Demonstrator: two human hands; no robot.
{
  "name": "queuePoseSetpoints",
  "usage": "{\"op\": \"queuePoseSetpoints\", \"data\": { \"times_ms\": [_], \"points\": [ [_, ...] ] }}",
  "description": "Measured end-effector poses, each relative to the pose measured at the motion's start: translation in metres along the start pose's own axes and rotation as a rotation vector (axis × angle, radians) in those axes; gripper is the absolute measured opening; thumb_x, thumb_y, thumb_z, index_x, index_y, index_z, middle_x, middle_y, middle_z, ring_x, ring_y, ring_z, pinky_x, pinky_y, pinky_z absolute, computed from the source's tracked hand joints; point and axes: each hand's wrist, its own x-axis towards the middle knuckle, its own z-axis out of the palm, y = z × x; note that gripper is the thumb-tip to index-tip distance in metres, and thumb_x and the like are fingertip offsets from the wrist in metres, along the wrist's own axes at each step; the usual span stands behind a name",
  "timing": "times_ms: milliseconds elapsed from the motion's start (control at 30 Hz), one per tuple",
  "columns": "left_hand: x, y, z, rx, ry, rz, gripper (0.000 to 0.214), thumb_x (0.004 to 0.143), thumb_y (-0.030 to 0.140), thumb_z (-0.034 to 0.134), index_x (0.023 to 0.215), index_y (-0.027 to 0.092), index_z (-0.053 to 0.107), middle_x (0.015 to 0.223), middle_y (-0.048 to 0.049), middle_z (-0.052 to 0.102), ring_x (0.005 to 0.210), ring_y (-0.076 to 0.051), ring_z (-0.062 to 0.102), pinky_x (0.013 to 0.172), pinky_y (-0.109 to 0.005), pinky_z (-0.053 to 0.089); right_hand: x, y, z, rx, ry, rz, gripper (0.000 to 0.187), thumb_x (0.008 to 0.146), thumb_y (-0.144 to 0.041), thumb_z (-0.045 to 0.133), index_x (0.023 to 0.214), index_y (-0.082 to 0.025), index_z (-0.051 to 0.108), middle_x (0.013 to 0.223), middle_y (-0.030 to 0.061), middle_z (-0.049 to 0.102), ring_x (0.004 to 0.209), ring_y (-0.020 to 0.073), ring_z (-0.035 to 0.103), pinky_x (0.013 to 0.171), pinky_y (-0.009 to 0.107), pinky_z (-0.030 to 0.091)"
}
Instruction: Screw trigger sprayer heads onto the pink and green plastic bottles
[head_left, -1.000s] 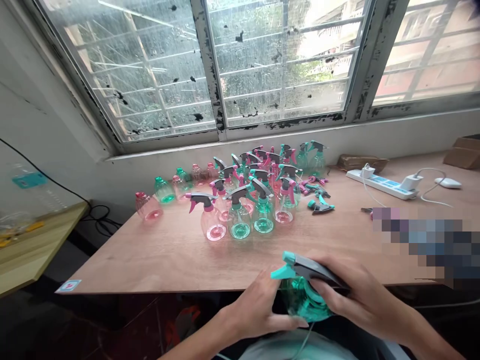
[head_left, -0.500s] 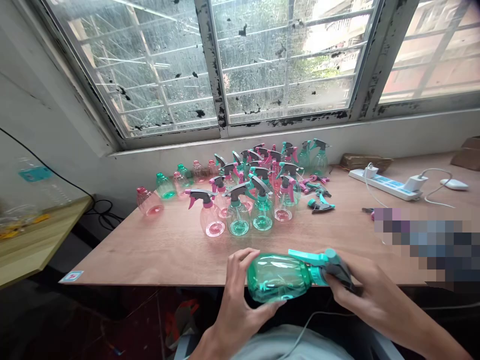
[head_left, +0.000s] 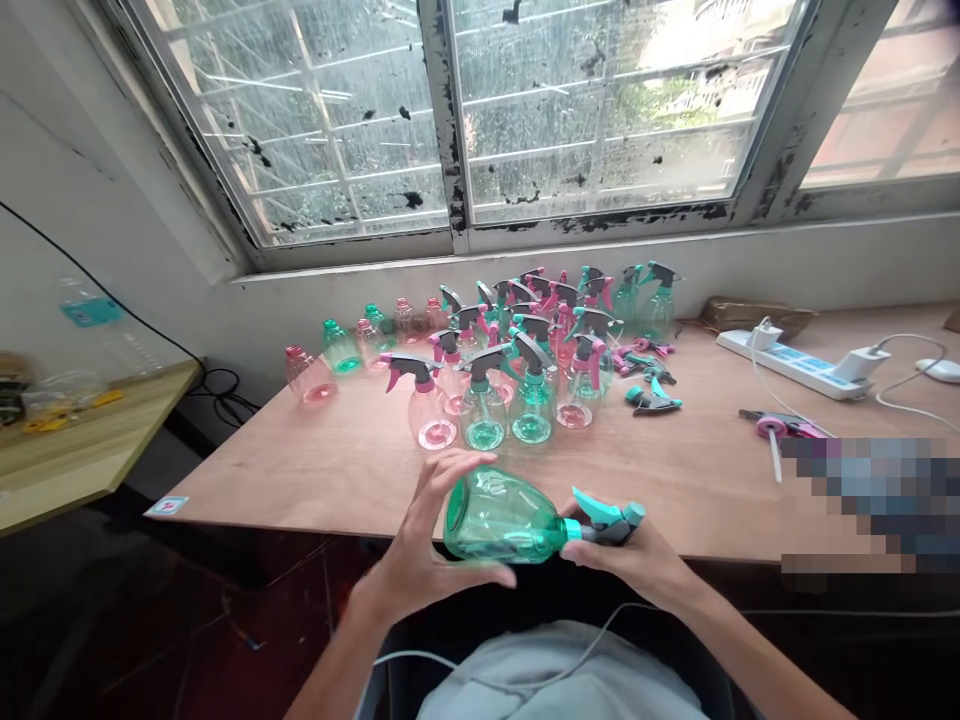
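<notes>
A clear green spray bottle (head_left: pixel 502 515) lies on its side in the air over the table's front edge, its base to the left. My left hand (head_left: pixel 420 535) is curved around the base end, fingers over the top and thumb below. My right hand (head_left: pixel 637 560) grips the grey and teal trigger head (head_left: pixel 607 522) at the bottle's neck. The trigger points up and the head sits on the neck. Just beyond, spray bottles with heads stand in a group, among them a pink one (head_left: pixel 433 415) and a green one (head_left: pixel 534 405).
Pink and green bottles without heads, such as a pink one (head_left: pixel 311 378), stand at the left. Loose trigger heads (head_left: pixel 654 400) lie right of the group. A white power strip (head_left: pixel 795 365) with cables is farther right. One pink-grey head (head_left: pixel 780 428) lies by a blurred patch.
Both hands have moved left with the bottle, and its neck end has turned. The trigger now angles upward. The view has shifted a little, showing more of the table's right side.
</notes>
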Motion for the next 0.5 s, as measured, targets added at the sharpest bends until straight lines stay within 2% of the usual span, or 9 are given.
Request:
{"op": "queuePoseSetpoints", "data": {
  "times_ms": [67,100,167,200,233,300,367,400,500],
  "points": [
    [-0.007,0.005,-0.028,-0.066,-0.255,-0.148,0.102,0.069,0.043,0.089,0.155,0.039,0.034,0.159,-0.0104,0.043,0.140,-0.035,0.048,0.117,-0.052,0.042,-0.003,0.001,-0.005,-0.061,0.061,-0.013,0.034,0.077,-0.047,0.082,0.097,-0.021,0.072,0.066,-0.0038,0.057,0.061,0.0142,0.052,0.057,0.026,0.049],
    [-0.013,0.007,-0.043,-0.089,-0.315,-0.235,0.095,0.073,0.043,0.087,0.154,0.040,0.037,0.162,-0.0084,0.039,0.142,-0.034,0.048,0.115,-0.050,0.044,-0.005,0.001,-0.010,-0.095,0.100,-0.020,0.035,0.077,-0.049,0.081,0.095,-0.022,0.070,0.066,-0.0037,0.056,0.061,0.0143,0.050,0.056,0.026,0.047],
    [-0.032,0.007,-0.065,-0.072,-0.365,-0.423,0.066,0.083,0.042,0.078,0.144,0.042,0.053,0.157,-0.0039,0.049,0.142,-0.032,0.048,0.114,-0.047,0.046,-0.007,0.000,-0.022,-0.147,0.179,-0.041,0.037,0.076,-0.051,0.081,0.094,-0.022,0.068,0.070,-0.0024,0.057,0.064,0.0155,0.051,0.057,0.026,0.047],
    [-0.046,0.005,-0.069,-0.059,-0.416,-0.541,0.058,0.085,0.044,0.075,0.140,0.041,0.058,0.151,-0.0035,0.056,0.140,-0.032,0.051,0.113,-0.046,0.047,-0.007,0.000,-0.027,-0.163,0.209,-0.053,0.037,0.076,-0.051,0.081,0.095,-0.022,0.068,0.072,-0.0019,0.058,0.066,0.0158,0.051,0.058,0.026,0.047],
    [-0.061,0.001,-0.068,-0.024,-0.471,-0.678,0.056,0.086,0.045,0.072,0.140,0.040,0.058,0.148,-0.0042,0.059,0.137,-0.032,0.054,0.113,-0.046,0.046,-0.006,-0.001,-0.033,-0.174,0.230,-0.064,0.037,0.076,-0.050,0.081,0.096,-0.022,0.068,0.072,-0.0021,0.057,0.065,0.0155,0.050,0.057,0.026,0.046],
    [-0.094,-0.011,-0.054,0.122,-0.550,-0.940,0.069,0.083,0.049,0.072,0.147,0.034,0.052,0.154,-0.0075,0.053,0.142,-0.034,0.048,0.119,-0.048,0.038,-0.002,0.000,-0.041,-0.194,0.238,-0.078,0.037,0.077,-0.049,0.080,0.098,-0.021,0.069,0.069,-0.0033,0.053,0.062,0.0145,0.047,0.056,0.026,0.043],
    [-0.124,-0.026,-0.031,0.285,-0.608,-1.055,0.092,0.064,0.036,0.087,0.148,0.025,0.052,0.161,-0.0118,0.043,0.151,-0.039,0.031,0.124,-0.049,0.027,0.003,0.003,-0.047,-0.221,0.219,-0.081,0.036,0.078,-0.049,0.080,0.099,-0.021,0.070,0.065,-0.0045,0.050,0.059,0.0142,0.044,0.055,0.027,0.042],
    [-0.137,-0.034,-0.020,0.301,-0.623,-1.053,0.087,0.061,0.030,0.087,0.143,0.026,0.058,0.160,-0.0104,0.044,0.151,-0.039,0.032,0.123,-0.048,0.028,0.006,0.005,-0.049,-0.232,0.212,-0.080,0.035,0.078,-0.048,0.080,0.099,-0.021,0.071,0.065,-0.0047,0.050,0.060,0.0146,0.045,0.057,0.028,0.042],
    [-0.152,-0.053,-0.003,0.221,-0.542,-0.942,0.032,0.076,0.031,0.072,0.107,0.029,0.079,0.135,-0.0040,0.069,0.129,-0.032,0.059,0.111,-0.037,0.043,0.011,0.012,-0.052,-0.207,0.222,-0.077,0.033,0.078,-0.047,0.081,0.098,-0.022,0.072,0.067,-0.0040,0.054,0.066,0.0162,0.049,0.062,0.028,0.043]
  ]
}}
